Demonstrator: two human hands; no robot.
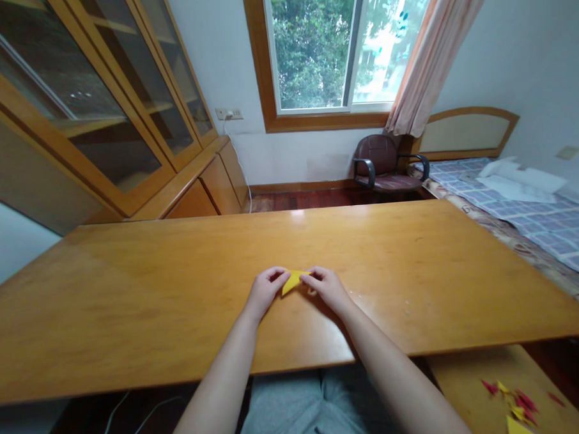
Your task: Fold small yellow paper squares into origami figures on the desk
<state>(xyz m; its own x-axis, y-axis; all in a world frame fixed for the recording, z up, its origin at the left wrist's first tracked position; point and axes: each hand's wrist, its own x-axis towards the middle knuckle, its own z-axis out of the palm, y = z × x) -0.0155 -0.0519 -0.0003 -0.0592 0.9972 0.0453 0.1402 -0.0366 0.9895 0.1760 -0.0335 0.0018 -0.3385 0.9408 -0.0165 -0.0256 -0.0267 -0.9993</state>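
a bright room lay beyond the grip: a window (313, 46) with greenery outside stood straight ahead, a pink curtain (439, 63) and a dark red armchair (380, 158) were ahead to the right, a bed (538, 196) was farther right, and a glass-fronted cabinet (173, 129) rose ahead to the left. a wide, glossy wooden table (144, 294) spread out on every side of the grip. near the middle of its close edge, a small piece of yellow paper (293, 281) was held between two bare hands, its lower left corner pointing toward the wearer. the left hand (265, 293) pinched its left end between thumb and fingers, and the right hand (328, 287) pinched its right end the same way. well apart from the grip, low to the right, small red and yellow paper pieces (522, 404) lay on a lower wooden surface (462, 379). the paper looked thin and light, so uneven pressure from the two thumbs could have skewed it, and a hard pull in opposite directions could have torn it. the fingers covered both ends of the paper, so its full outline and any layers were hard to make out; the frame cut off a yellow sheet (518, 428) below the scattered pieces.
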